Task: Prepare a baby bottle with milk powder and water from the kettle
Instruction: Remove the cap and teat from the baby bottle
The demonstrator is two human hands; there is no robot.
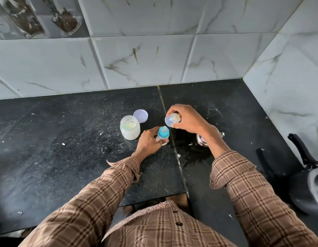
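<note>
Bottle (pixel 162 135): upright on dark surface (pixel 65 148), teal collar and teat fitted.
Left hand (pixel 148 142): curled round bottle body.
Right hand (pixel 187 119): pinching clear cap (pixel 171 119), mouth turned leftward.
Key relation: cap just up-right of teat, apart; cap needs tipping upright over the vertical axis.

On the tabletop (pixel 65 131) the powder jar (pixel 130 129) stands left of the bottle (pixel 163 135), its lid (pixel 140 115) lying just behind it. My right hand (pixel 187 120) holds the cap (pixel 171 119) above and behind the bottle. The kettle (pixel 204 139) sits right, under my forearm.
</note>
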